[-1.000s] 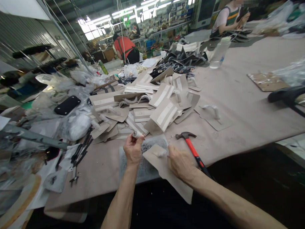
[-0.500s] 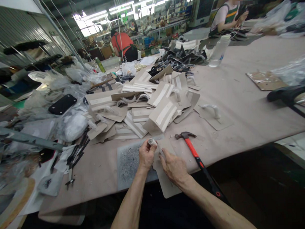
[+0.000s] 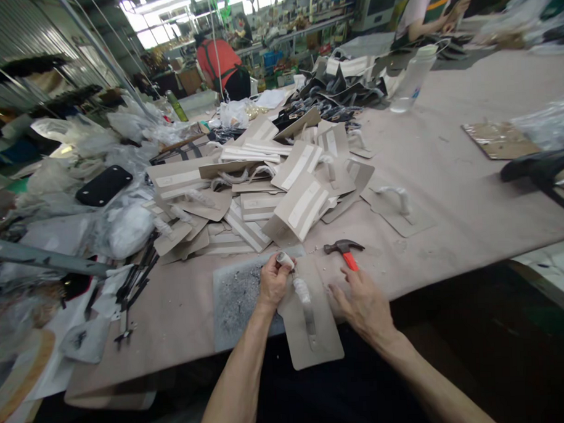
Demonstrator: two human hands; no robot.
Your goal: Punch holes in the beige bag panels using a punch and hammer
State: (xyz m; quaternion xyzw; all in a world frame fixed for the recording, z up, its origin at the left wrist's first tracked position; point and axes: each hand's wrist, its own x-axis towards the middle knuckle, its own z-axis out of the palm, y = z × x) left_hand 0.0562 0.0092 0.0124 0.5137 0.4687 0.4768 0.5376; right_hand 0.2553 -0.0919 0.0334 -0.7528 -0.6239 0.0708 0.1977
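Note:
My left hand (image 3: 273,283) is closed in a pinch round a short white cylindrical piece with a metal-looking end (image 3: 284,259). It holds this upright at the far end of a beige panel (image 3: 330,339). A curved handle wrapped in clear plastic (image 3: 304,300) lies along the panel, whose near end sticks out past the table edge. My right hand (image 3: 366,304) is over the handle of a claw hammer (image 3: 344,247), thumb and fingers apart. Only the hammer's dark head and a bit of red handle show; the hand hides the rest.
A grey speckled slab (image 3: 234,306) lies left of the panel. Beyond it rises a pile of beige panels (image 3: 291,205), with one loose panel (image 3: 397,217) to the right. A clear bottle (image 3: 414,80) stands farther back. Plastic bags crowd the left; other people work behind.
My right hand has left the beige panel and moved right onto the hammer's handle. The plastic-wrapped handle is now uncovered. My left hand keeps its pinch.

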